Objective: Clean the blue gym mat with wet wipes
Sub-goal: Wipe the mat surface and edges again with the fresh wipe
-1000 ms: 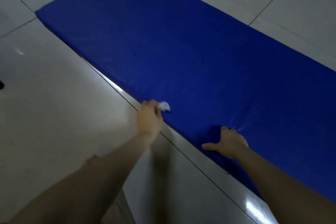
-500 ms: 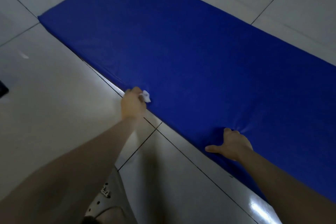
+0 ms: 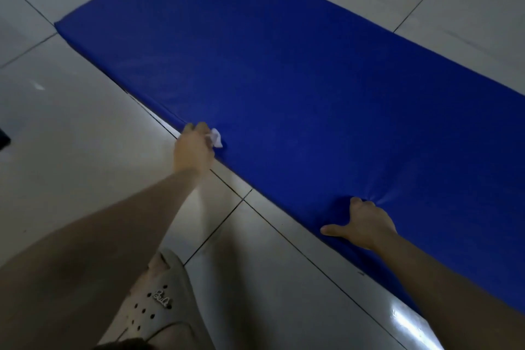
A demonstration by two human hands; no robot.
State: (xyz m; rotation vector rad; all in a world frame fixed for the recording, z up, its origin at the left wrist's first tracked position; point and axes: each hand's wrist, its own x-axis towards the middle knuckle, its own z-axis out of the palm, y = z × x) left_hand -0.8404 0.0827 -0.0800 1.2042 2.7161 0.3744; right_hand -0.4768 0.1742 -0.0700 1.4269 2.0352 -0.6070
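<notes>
Nearest: pale perforated rubber clog [image 3: 153, 310] on the glossy white tiled floor [image 3: 71, 136]. Right hand [image 3: 362, 226] has its fingers curled into the near long edge of the thick blue padded gym mat [image 3: 284, 65], cover puckered, thumb splayed. Further along that edge, left hand [image 3: 193, 150] pinches a crumpled white wet wipe [image 3: 216, 138]. Risks: the small wipe may slip out mid-stroke, and the mat may skid on slick tile. Tile shows past the mat's far corner and far edge.
</notes>
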